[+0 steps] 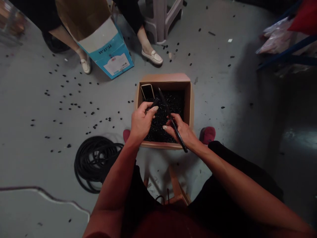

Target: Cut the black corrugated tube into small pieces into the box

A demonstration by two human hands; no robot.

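Observation:
A cardboard box (188, 99) full of small black pieces (173, 105) stands on the grey floor in front of me. A phone (147, 91) leans in its far left corner. My left hand (141, 123) hovers over the box's left side, fingers closed on a small black piece (155, 103). My right hand (182, 131) is at the box's near edge, gripping a long thin black rod (170, 117) that slants up and left over the pieces.
A coil of black hose (95, 162) lies left of my knees. Black pieces (74, 105) are scattered over the floor. Another person's legs and white shoes (153, 57) stand beyond, beside a blue and white carton (109, 53) and a plastic stool (162, 19). Blue shelving (289, 49) is at right.

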